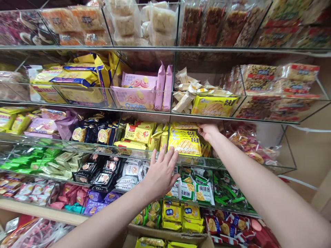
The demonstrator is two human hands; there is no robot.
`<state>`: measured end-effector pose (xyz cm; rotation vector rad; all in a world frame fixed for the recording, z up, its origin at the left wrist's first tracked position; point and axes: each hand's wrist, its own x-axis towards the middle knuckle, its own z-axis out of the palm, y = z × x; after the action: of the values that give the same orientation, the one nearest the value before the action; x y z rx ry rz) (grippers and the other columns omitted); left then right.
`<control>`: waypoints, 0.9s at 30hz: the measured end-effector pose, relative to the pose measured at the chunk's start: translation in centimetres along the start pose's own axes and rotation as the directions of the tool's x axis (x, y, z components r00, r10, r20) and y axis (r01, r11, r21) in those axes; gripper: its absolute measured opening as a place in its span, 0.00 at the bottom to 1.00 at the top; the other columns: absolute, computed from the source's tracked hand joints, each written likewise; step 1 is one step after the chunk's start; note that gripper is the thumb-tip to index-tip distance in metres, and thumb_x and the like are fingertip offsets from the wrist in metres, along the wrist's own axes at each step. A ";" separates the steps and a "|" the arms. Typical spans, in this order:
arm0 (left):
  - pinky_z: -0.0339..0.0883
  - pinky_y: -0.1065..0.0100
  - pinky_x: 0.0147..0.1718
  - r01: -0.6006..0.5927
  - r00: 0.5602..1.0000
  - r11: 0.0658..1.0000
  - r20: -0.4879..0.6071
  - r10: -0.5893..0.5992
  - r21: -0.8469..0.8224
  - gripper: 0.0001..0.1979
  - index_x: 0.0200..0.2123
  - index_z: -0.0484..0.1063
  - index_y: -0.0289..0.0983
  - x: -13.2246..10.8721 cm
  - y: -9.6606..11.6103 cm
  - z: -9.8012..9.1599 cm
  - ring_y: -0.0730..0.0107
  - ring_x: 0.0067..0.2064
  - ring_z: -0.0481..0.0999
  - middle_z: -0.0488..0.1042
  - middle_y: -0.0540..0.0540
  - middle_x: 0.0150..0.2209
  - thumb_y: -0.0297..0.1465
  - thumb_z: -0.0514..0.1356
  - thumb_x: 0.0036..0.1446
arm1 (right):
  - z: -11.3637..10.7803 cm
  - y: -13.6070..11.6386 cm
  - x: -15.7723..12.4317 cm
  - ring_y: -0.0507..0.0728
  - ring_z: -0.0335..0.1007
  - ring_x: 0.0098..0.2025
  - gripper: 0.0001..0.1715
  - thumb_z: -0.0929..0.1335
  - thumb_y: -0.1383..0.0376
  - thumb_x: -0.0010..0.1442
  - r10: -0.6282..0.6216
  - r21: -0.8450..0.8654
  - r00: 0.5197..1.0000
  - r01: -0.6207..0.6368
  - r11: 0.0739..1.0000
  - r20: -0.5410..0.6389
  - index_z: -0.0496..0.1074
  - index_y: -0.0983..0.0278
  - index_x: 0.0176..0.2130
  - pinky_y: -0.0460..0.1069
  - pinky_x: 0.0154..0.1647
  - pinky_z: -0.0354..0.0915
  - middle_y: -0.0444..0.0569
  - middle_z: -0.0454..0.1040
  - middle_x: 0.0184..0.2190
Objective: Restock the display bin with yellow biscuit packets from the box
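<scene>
My right hand [209,132] reaches into a clear compartment on the middle shelf, its fingers closed at the right end of a yellow waffle packet [184,126] that lies above other yellow waffle packets [184,143]. Lower and to the left, my left hand [163,169] is spread, fingers pointing up, over the clear front edge of that shelf, with nothing in it. Beside the waffle packets on the left are yellow cracker packets [138,133]. White and green packets [187,187] sit just right of my left hand, one shelf down.
Clear dividers and shelf fronts [144,110] separate the snacks. Above are pink boxes [138,91] and another yellow waffle packet [214,105]. A cardboard box [170,236] with yellow packets stands below. Red-wrapped snacks [249,144] lie right of my right hand.
</scene>
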<state>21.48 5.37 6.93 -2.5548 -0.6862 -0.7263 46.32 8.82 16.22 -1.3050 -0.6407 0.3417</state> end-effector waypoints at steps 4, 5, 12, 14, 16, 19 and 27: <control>0.44 0.42 0.57 0.005 1.000 1.000 0.000 -0.005 -0.003 0.32 0.62 0.42 0.37 0.0 -0.1 0.1 0.50 0.64 0.41 0.48 0.45 0.64 0.44 0.45 0.58 | 0.8 0.3 0.2 0.49 0.63 0.20 0.13 0.74 0.71 0.37 -0.055 -0.114 0.994 0.066 0.991 0.094 0.66 0.64 0.19 0.44 0.21 0.62 0.39 0.66 0.15; 0.44 0.42 0.57 0.006 1.000 1.000 0.002 -0.006 -0.004 0.32 0.62 0.42 0.37 0.0 -0.1 0.1 0.50 0.64 0.41 0.47 0.45 0.64 0.44 0.45 0.58 | 0.8 0.3 0.1 0.50 0.64 0.21 0.13 0.75 0.70 0.33 -0.064 -0.142 0.987 0.084 0.986 0.144 0.68 0.65 0.20 0.45 0.22 0.63 0.40 0.68 0.16; 0.43 0.42 0.58 -0.004 1.000 1.000 0.011 0.004 -0.005 0.33 0.62 0.40 0.37 -0.2 -0.2 0.1 0.50 0.64 0.40 0.46 0.46 0.64 0.43 0.46 0.57 | -0.1 0.1 -0.3 0.51 0.64 0.22 0.18 0.76 0.72 0.24 -0.147 -0.186 0.968 0.186 0.965 0.206 0.72 0.66 0.21 0.46 0.27 0.63 0.41 0.70 0.17; 0.43 0.43 0.58 -0.003 1.000 1.000 0.014 0.003 -0.007 0.33 0.62 0.40 0.37 -0.2 -0.3 0.2 0.51 0.64 0.41 0.45 0.46 0.65 0.43 0.46 0.58 | -0.4 0.2 -0.6 0.50 0.64 0.22 0.14 0.76 0.70 0.29 -0.159 -0.131 0.976 0.179 0.975 0.149 0.71 0.66 0.21 0.46 0.25 0.63 0.41 0.70 0.17; 0.43 0.44 0.58 -0.004 1.000 1.000 0.021 0.004 -0.009 0.32 0.62 0.40 0.38 -0.2 -0.4 0.2 0.51 0.64 0.41 0.45 0.47 0.65 0.42 0.46 0.58 | -0.7 0.4 -1.2 0.49 0.63 0.21 0.10 0.74 0.68 0.37 -0.164 -0.053 0.983 0.169 0.984 0.083 0.69 0.66 0.21 0.46 0.24 0.64 0.41 0.69 0.19; 0.43 0.45 0.58 -0.005 1.000 1.000 0.019 0.005 -0.004 0.33 0.62 0.39 0.39 -0.1 -0.5 0.5 0.53 0.64 0.40 0.44 0.48 0.65 0.43 0.47 0.57 | -1.6 0.4 -2.8 0.47 0.64 0.22 0.05 0.70 0.70 0.45 -0.156 0.062 0.988 0.156 0.986 -0.002 0.67 0.65 0.23 0.45 0.27 0.67 0.41 0.69 0.23; 0.41 0.46 0.59 -0.008 1.000 1.000 -0.002 0.008 0.030 0.32 0.62 0.40 0.39 0.0 -0.5 0.9 0.54 0.64 0.41 0.45 0.48 0.65 0.42 0.47 0.58 | -5.6 0.1 -8.6 0.47 0.68 0.27 0.13 0.68 0.74 0.44 -0.320 0.278 0.932 0.358 0.891 -0.171 0.63 0.63 0.30 0.46 0.32 0.73 0.39 0.66 0.25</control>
<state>21.58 6.28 6.33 -2.5280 -0.6809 -0.7101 43.05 -0.50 13.33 -0.8879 -0.6710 0.0673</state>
